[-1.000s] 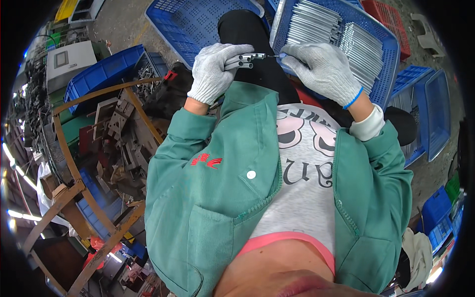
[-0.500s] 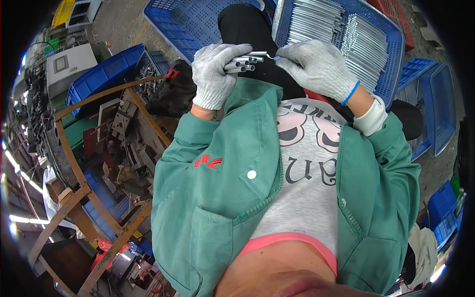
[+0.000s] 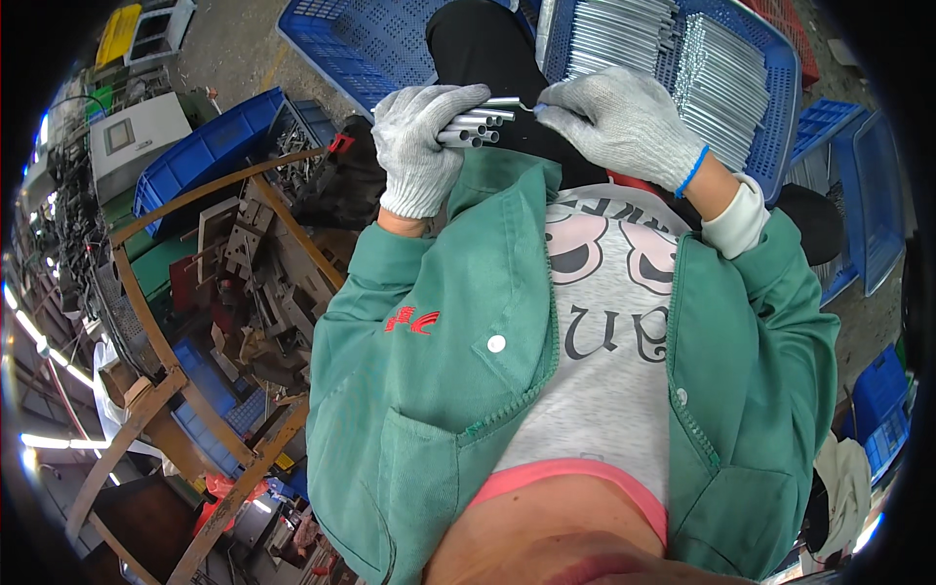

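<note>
Over the black trouser leg [image 3: 476, 49]: grey metal tubes [image 3: 478, 130] stick out rightward from the left hand as a loose bundle, hollow ends uneven; smooth sides could let one slide free if the grip eases.
Top tube [image 3: 502, 101]: its end sits just beside a thin pale tip [image 3: 527, 107]; whether they touch, I cannot tell. Poor aim could make the tip scrape the rim or nudge the tube backward.
Left hand [image 3: 419, 148]: gloved fingers clamped around the bundle; squeezing unevenly might twist the tubes askew.
Right hand [image 3: 619, 132]: gloved fingertips together on a small blue piece [image 3: 542, 109], mostly hidden; a slip could carry the tip into the other glove.
Green jacket [image 3: 502, 177]: its edge lies near the tubes, so loose cloth could snag.
Right blue basket [image 3: 783, 156]: tubes lie heaped in two rows; a knock might disorder them.
Left blue basket [image 3: 331, 54]: beside the leg, where a dropped tube could land.
</note>
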Demonstrator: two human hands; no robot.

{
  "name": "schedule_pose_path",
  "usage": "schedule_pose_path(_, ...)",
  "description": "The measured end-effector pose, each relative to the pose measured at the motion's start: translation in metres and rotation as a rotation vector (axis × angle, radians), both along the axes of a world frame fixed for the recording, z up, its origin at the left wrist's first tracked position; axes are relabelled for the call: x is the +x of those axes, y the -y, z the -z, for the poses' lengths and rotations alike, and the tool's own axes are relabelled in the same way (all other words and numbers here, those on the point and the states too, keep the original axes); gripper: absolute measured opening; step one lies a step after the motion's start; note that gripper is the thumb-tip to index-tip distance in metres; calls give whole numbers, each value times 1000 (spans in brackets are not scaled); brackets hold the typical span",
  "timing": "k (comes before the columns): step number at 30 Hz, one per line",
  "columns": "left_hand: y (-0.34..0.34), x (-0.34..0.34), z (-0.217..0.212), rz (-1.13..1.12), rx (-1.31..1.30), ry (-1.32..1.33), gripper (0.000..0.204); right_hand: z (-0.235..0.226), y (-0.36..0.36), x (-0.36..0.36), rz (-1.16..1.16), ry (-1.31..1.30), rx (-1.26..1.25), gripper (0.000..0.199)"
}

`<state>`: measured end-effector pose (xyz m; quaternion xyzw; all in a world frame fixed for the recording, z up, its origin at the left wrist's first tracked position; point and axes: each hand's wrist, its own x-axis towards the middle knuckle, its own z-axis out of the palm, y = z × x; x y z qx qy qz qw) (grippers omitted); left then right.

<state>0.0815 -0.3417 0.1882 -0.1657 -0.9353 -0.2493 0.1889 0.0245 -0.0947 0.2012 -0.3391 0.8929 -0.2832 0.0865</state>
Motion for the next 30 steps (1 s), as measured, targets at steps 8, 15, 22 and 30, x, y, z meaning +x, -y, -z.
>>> schedule_pose_path(8, -1, 2, -3, 8, 19, 22, 32, -10, 4, -5, 84, 79, -5, 34)
schedule_pose_path(15, 0, 4, 2, -12, 42, 3, 28, -6, 5, 1, 51, 162, -97, 35)
schedule_pose_path(22, 3, 1, -2, -18, 25, 123, 27, 3, 0, -5, 126, 87, -106, 35)
schedule_pose_path(30, 14, 8, 7, -155, 45, 436, 33, -7, -5, -7, 104, -58, -92, 33)
